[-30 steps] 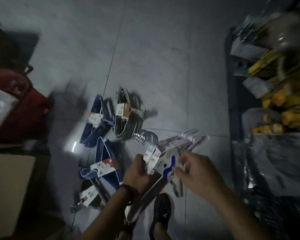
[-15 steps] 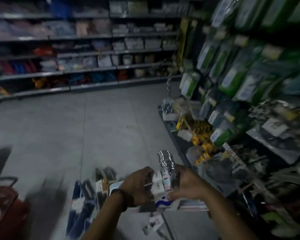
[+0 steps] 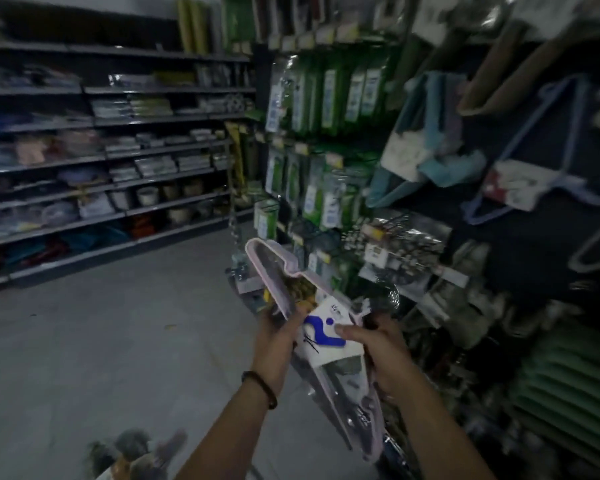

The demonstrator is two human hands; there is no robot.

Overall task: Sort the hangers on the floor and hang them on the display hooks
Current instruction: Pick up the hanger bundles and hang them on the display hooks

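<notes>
Both hands hold one pack of pale pink hangers (image 3: pixel 279 271) with a white and blue card label (image 3: pixel 326 336), raised in front of the display wall. My left hand (image 3: pixel 278 336) grips the pack's left arm from below. My right hand (image 3: pixel 378 351) grips it at the label, thumb on the card. The pack's metal hooks (image 3: pixel 387 296) point toward the display. More hanger packs (image 3: pixel 136 452) lie blurred on the floor at the bottom. Blue hangers (image 3: pixel 548 147) hang on the dark display board at upper right.
Green packaged goods (image 3: pixel 329 95) and silver packets (image 3: pixel 395 247) hang on the display rack to the right. Store shelves (image 3: pixel 118 150) with boxes and pots line the far left wall. Grey tiled floor (image 3: pixel 101 341) spreads between them. Green ribbed items (image 3: pixel 568 386) sit low right.
The view has swung up from the floor to the display rack. Both hands have lifted the pink hanger pack off the floor and up toward the rack.
</notes>
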